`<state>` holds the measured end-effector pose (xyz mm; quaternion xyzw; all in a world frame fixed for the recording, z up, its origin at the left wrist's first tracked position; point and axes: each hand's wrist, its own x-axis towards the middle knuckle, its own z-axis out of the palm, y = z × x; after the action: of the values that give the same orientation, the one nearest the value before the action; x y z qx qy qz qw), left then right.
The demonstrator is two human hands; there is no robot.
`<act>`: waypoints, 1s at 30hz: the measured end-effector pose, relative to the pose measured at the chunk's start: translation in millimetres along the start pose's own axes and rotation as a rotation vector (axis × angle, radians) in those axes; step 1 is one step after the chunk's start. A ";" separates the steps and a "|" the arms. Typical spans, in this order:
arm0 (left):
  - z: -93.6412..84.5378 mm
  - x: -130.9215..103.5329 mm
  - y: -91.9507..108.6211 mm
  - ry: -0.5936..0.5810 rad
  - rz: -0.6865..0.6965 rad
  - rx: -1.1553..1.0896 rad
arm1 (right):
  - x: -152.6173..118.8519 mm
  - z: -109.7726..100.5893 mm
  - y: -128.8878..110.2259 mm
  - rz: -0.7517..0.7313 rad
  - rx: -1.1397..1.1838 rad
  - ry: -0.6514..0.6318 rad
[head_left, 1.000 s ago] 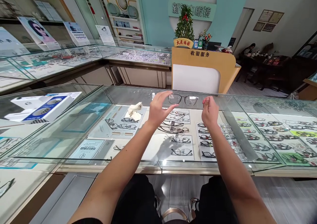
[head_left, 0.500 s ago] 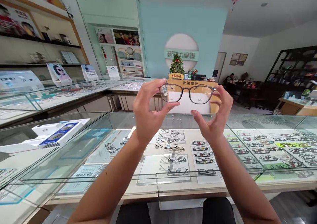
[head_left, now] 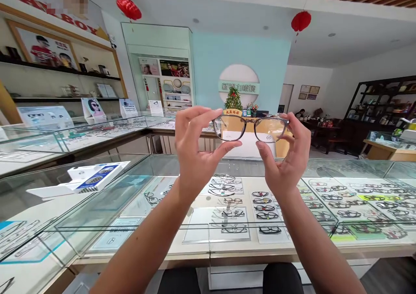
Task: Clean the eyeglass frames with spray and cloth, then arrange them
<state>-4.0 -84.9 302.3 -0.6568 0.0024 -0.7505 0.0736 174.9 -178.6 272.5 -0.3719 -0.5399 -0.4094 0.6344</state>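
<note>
A pair of eyeglasses [head_left: 249, 122] with a thin dark frame and clear lenses is held up in front of me, above the glass counter. My left hand [head_left: 199, 138] grips its left end, fingers along the upper rim and thumb beneath the lens. At the other end, my right hand [head_left: 287, 148] pinches the right corner of the frame, its thumb under the right lens. A small logo shows on the right lens. The temples point away from me, partly hidden behind the lenses and fingers.
Below my hands stands a glass display case [head_left: 209, 237] with rows of eyeglasses inside. A white and blue box [head_left: 97, 178] lies on the glass at the left. Another display counter [head_left: 107, 131] runs along the left side. A red lantern [head_left: 301, 21] hangs from the ceiling.
My view has tilted up, showing more ceiling. The eyeglasses have shifted slightly right and down in view and tilted a little, with both hands still on them.
</note>
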 end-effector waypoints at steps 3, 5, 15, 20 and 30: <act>-5.5 1.8 8.8 0.010 0.023 -0.004 | -1.3 -4.5 -5.2 0.007 0.040 0.013; -8.1 1.2 13.8 0.016 0.031 0.007 | -3.4 -6.3 -7.3 0.019 0.070 0.017; -13.0 -7.9 30.6 0.052 -0.008 0.008 | -18.4 -4.6 -14.6 0.143 0.206 0.016; -13.5 -9.0 32.5 0.081 0.012 0.034 | -23.7 -0.3 -19.5 0.217 0.272 0.008; -10.1 -15.1 31.2 0.012 -0.110 0.033 | -30.2 4.4 -19.1 0.374 0.448 0.008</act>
<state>-8.6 -114.9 282.9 -0.6502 -0.0457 -0.7572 0.0430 153.2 -178.5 243.8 -0.3138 -0.5364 -0.1573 0.7675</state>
